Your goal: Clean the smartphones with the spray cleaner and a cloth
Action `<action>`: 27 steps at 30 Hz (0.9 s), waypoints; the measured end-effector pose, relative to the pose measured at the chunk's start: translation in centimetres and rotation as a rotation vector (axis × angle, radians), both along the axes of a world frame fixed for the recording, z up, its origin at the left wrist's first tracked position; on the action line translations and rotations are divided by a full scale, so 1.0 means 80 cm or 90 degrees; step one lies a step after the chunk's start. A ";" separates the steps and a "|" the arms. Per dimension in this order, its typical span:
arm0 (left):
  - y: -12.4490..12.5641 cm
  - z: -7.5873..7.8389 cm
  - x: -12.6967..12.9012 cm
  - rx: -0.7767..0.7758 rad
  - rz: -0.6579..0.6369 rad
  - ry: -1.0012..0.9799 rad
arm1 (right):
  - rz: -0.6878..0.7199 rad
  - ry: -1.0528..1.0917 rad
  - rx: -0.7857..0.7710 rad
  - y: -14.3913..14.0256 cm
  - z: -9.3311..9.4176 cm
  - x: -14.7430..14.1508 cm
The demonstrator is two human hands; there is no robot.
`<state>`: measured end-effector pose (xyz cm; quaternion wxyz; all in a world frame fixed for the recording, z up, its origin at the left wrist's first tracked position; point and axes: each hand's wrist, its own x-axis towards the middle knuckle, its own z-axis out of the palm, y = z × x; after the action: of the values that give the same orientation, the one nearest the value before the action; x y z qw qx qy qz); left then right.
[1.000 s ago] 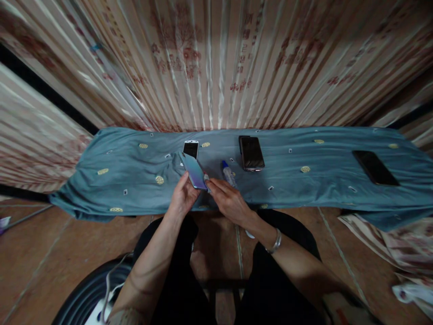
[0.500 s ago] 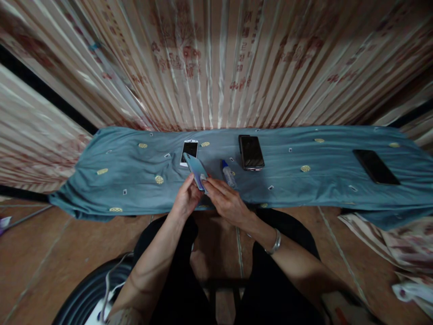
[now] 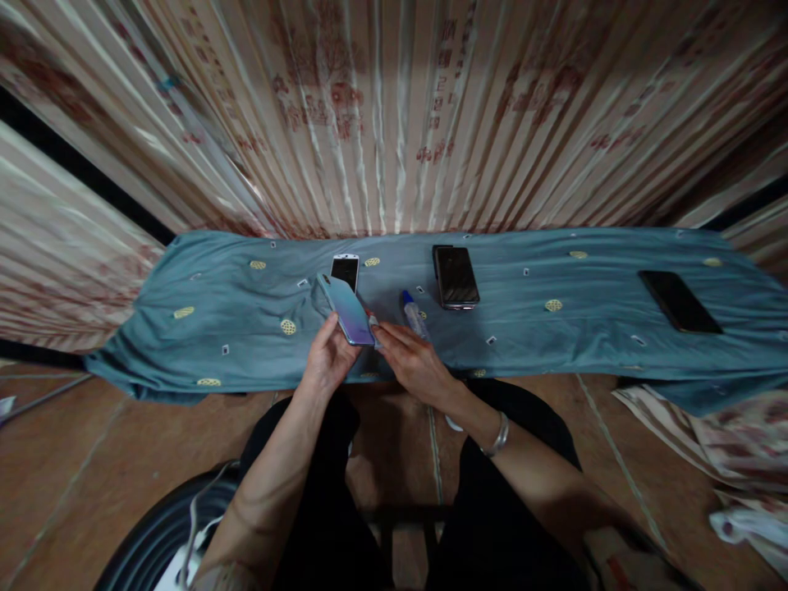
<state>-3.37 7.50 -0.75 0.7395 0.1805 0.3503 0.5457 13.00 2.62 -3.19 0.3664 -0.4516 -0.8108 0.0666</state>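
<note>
My left hand (image 3: 330,355) grips a smartphone (image 3: 348,312) by its lower left edge, its shiny blue-to-purple back turned up. At the phone's lower right edge, my right hand (image 3: 414,361) pinches a small pale cloth (image 3: 377,335), mostly hidden by the fingers. A bit of red shows beside it. Beyond the held phone lies a white phone (image 3: 345,269) with a dark screen, partly covered from view. To the right of the held phone is a clear bottle with a blue cap (image 3: 411,310), lying on the cloth-covered bench.
A teal patterned sheet (image 3: 529,345) covers the long bench. Right of the bottle rests a stack of dark phones (image 3: 456,277); a black phone (image 3: 679,302) lies far right. A patterned curtain (image 3: 394,123) hangs behind. A black round stool (image 3: 166,525) and white power strip (image 3: 178,566) are at lower left.
The held phone has tilted so more of its back faces up, and its top end has shifted left. My left hand moved slightly left; my right hand stays at the phone's edge.
</note>
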 end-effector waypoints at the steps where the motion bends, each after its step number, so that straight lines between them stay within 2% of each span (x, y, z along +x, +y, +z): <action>1: 0.000 0.000 -0.001 0.001 -0.001 0.000 | 0.005 0.007 -0.007 0.000 0.002 0.000; 13: -0.011 0.011 0.018 -0.068 -0.008 -0.007 | 0.106 0.128 -0.027 -0.006 0.023 -0.001; 18: -0.015 0.009 0.021 -0.079 -0.019 0.001 | 0.100 0.149 -0.087 -0.003 0.023 -0.001; 27: -0.024 -0.004 0.026 -0.076 -0.117 0.005 | 0.046 0.139 -0.129 0.016 0.014 0.005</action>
<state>-1.32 5.59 -1.04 0.7947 0.1693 0.3669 0.4529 13.38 3.91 -2.05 0.4025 -0.4468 -0.7710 0.2096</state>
